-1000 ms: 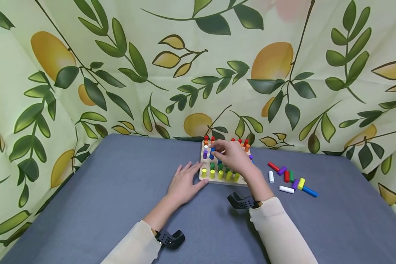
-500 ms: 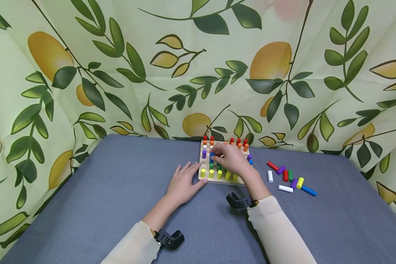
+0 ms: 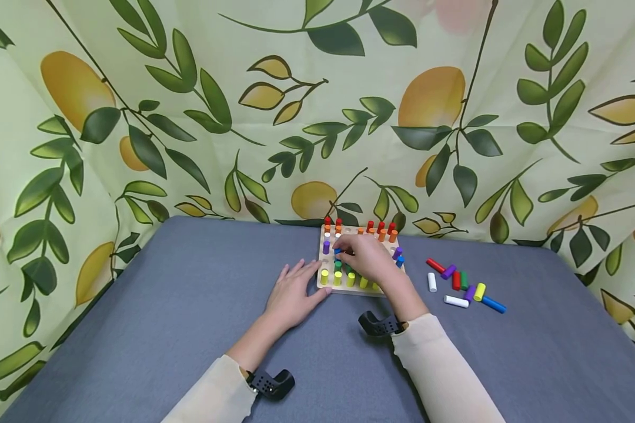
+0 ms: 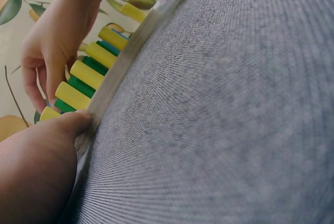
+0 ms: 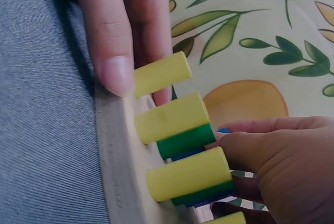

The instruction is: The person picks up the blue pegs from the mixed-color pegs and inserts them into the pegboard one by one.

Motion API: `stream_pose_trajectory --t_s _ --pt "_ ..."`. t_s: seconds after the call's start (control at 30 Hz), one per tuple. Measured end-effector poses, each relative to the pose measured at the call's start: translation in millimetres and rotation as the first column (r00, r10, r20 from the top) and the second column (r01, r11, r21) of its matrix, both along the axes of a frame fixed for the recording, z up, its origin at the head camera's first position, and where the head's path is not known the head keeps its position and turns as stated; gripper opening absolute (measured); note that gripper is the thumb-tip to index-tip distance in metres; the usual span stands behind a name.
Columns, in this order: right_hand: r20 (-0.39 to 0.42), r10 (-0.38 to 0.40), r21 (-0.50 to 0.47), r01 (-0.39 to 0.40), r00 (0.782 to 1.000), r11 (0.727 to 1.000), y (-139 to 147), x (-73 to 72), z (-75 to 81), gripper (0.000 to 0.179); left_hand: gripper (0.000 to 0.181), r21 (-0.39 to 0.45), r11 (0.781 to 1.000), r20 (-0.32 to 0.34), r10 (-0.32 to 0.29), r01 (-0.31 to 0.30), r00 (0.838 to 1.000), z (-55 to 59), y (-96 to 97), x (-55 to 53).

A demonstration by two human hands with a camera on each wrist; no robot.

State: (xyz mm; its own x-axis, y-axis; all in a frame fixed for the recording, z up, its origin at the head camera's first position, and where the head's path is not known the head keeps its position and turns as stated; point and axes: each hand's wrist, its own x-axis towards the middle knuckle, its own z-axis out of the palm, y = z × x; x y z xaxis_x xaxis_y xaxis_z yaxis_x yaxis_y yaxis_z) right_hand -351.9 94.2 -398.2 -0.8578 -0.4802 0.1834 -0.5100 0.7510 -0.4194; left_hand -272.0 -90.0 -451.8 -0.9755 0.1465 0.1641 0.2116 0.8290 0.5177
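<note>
A wooden pegboard [image 3: 357, 292] near the back of the table bears upright coloured pegs in rows. My right hand [image 3: 369, 257] reaches over it from the right and pinches a blue peg [image 3: 337, 251] between thumb and fingers, low behind a green peg [image 3: 337, 267]. In the right wrist view just a bit of the blue peg [image 5: 223, 130] shows at the fingertips. My left hand [image 3: 291, 298] rests at the board's left front corner, fingers extended along the side and thumb at the front edge. Yellow pegs [image 4: 87, 74] line the front row. The right hand covers the board's middle.
Loose pegs lie on the grey tabletop [image 3: 217, 305] right of the board, among them a white peg [image 3: 456, 301], a blue peg [image 3: 494, 304] and a red peg [image 3: 435, 265]. A leaf-patterned cloth [image 3: 201, 170] hangs right behind the table.
My right hand has lowered slightly with the blue peg, which now shows less below the fingertips. The left hand stays at the board's corner. The head view has shifted a little.
</note>
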Motion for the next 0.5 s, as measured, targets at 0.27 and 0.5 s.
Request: stream_pose_trajectory --t_s 0.27,0.5 --pt "-0.012 -0.057 0.093 0.057 0.998 0.994 -4.3 5.2 1.5 0.017 0.067 -0.004 1.0 0.001 -0.001 0.001 1.0 0.1 1.7 0.3" --pt "0.012 -0.046 0.103 0.044 0.999 0.994 -2.0 6.3 7.1 0.02 0.068 -0.003 1.0 0.0 0.002 -0.002 1.0 0.4 1.7 0.8"
